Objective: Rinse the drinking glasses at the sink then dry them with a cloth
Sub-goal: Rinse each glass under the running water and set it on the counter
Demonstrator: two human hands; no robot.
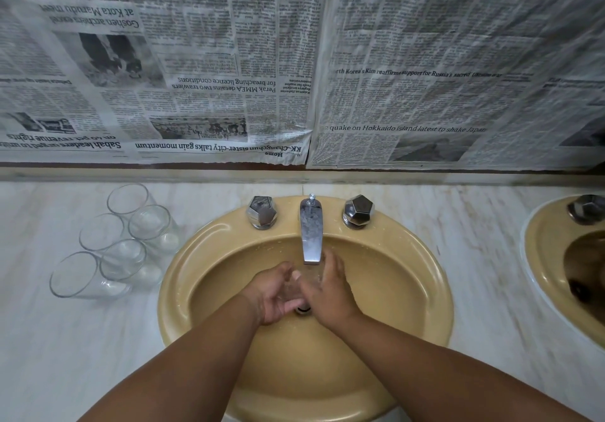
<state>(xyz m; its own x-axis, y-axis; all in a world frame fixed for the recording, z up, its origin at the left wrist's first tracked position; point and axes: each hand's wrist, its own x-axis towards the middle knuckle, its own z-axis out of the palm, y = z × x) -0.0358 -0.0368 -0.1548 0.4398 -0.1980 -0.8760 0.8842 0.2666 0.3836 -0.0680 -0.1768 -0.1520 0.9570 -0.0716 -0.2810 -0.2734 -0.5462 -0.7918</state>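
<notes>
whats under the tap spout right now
The left hand and right hand hold a clear glass beneath the spout. The drain shows only partly between them; the hands cover the rest.

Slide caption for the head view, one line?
Left hand and right hand hold a glass under the faucet; five glasses wait left of the sink.

Both forearms are angling inward from near side, left hand [273,294] and right hand [329,290] gripping a glass [312,276] between them.
</notes>
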